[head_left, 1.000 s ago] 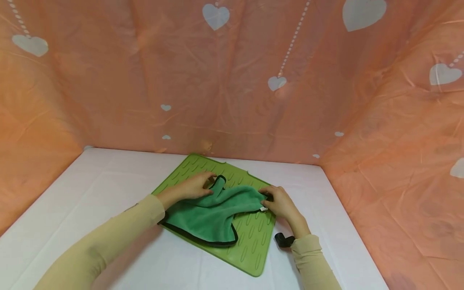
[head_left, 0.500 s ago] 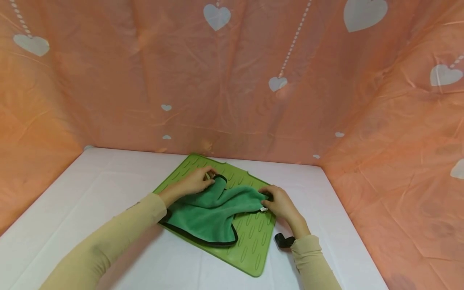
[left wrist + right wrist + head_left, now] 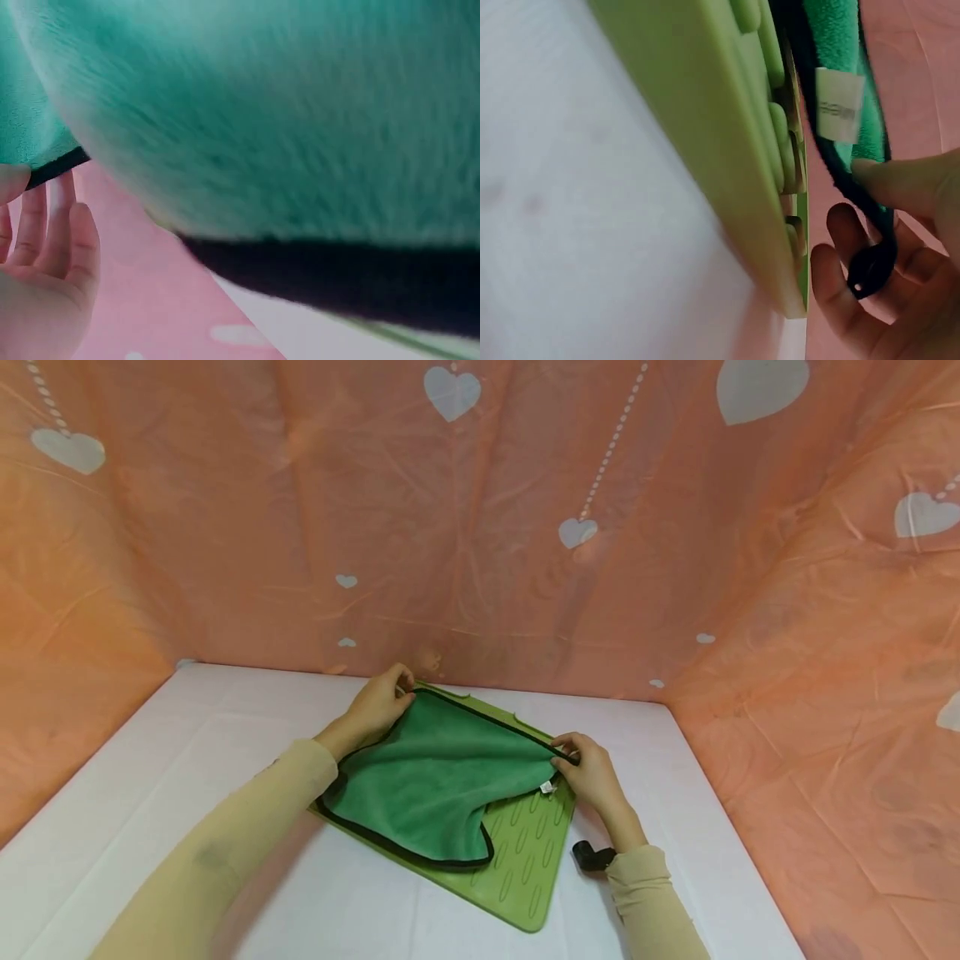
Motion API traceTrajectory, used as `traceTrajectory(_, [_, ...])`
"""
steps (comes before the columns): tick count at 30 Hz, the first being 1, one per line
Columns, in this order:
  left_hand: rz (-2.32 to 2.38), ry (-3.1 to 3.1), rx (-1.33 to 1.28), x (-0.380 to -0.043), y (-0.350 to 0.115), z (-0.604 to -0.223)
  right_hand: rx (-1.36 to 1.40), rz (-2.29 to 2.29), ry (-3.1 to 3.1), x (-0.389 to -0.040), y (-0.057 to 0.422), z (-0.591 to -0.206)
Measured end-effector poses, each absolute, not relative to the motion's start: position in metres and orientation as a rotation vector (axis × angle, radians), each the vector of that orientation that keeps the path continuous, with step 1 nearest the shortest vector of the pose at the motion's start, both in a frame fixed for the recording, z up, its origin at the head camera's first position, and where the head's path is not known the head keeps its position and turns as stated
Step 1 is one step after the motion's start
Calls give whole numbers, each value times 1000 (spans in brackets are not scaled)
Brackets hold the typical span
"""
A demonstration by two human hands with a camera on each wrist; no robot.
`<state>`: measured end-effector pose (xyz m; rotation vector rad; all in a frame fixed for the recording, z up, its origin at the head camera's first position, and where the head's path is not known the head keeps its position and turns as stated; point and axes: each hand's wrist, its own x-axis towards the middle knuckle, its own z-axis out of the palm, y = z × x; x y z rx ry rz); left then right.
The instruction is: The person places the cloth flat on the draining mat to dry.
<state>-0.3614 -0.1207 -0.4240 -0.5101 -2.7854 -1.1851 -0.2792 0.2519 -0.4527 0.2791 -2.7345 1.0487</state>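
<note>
A green cloth (image 3: 435, 768) with black edging spreads over a light green ridged mat (image 3: 517, 877), its far edge drawn straight between both hands. My left hand (image 3: 375, 706) pinches the far left corner; in the left wrist view, thumb and fingers (image 3: 34, 232) meet on the black border. At the far right corner, my right hand (image 3: 588, 770) grips the cloth, close to a small white tag (image 3: 547, 787). The right wrist view has the thumb (image 3: 900, 184) pressing the edging, with the corner hanging among the curled fingers. Part of the near right corner is folded back, baring the mat.
A small black angled object (image 3: 592, 857) lies by the right wrist, partly hidden by the sleeve. The mat rests on a white tabletop (image 3: 247, 718). Orange sheeting with white hearts (image 3: 450, 568) rises behind and along both sides.
My left hand has moved away and to the left, pulling the cloth's far left corner out, so the bunched part is unfolded. My right hand has shifted slightly right, with its corner.
</note>
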Motion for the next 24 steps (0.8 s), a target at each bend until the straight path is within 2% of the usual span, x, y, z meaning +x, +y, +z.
traceTrajectory(10, [-1091,-2781,-500,-372,-125,-429,269,1126,-2727,-291,255,-448])
traceTrajectory(24, [-953,-2919,-666,-392,-129,-431,373,872,-2897,-322,247,-443])
